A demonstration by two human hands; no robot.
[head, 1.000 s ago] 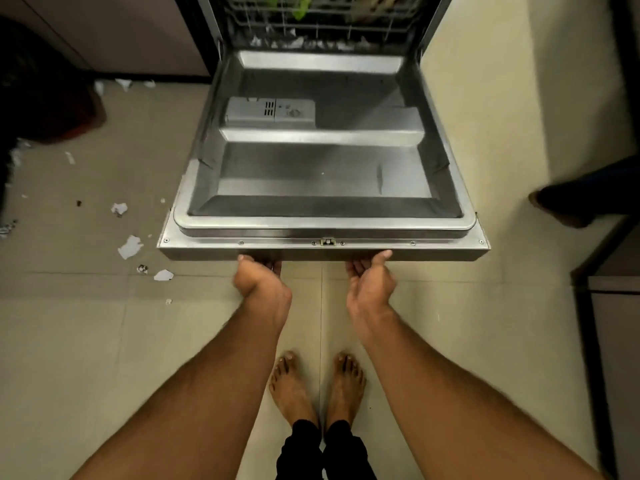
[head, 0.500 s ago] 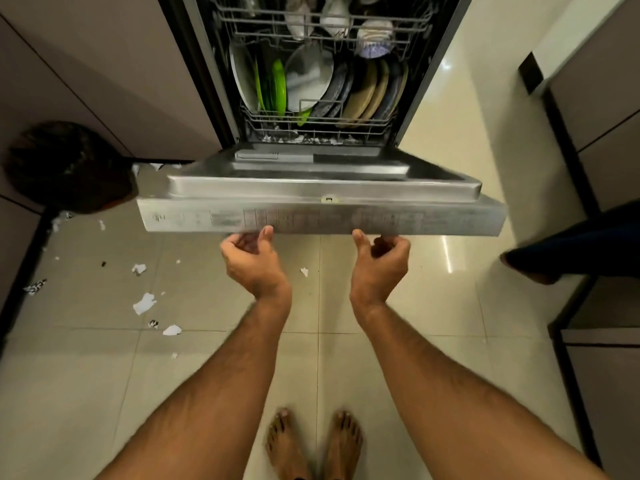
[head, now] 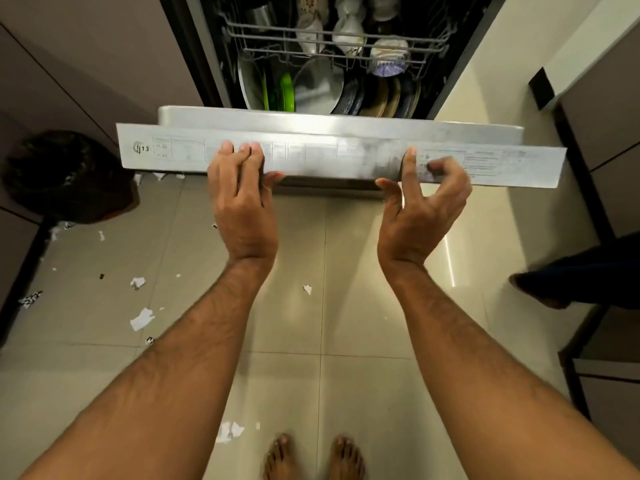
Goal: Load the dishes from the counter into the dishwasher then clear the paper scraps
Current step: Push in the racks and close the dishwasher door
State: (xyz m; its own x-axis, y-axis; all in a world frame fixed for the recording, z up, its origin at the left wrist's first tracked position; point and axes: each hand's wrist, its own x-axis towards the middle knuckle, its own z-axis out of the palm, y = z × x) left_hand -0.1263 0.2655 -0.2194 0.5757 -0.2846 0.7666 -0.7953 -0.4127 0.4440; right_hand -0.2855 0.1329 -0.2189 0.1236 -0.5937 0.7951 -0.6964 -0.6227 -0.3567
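Door-closing step: left hand [head: 242,199] is pressing flat fingers on the dishwasher door [head: 332,157] edge, right hand [head: 420,206] is hovering, loosely curled and holding nothing. Dishes [head: 349,91] are sitting racked inside. Next probably pushing the door shut, then gathering the paper scraps [head: 141,318] lying on the floor [head: 346,393].

Steel dishwasher door [head: 339,157] half raised; plates [head: 349,95] racked inside; paper scraps [head: 141,319] on floor.

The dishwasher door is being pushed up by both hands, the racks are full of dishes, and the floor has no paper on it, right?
Not quite. The head view shows paper scraps scattered on the floor. The rest holds: the left hand and right hand are on the dishwasher door, and the racks are full of dishes.
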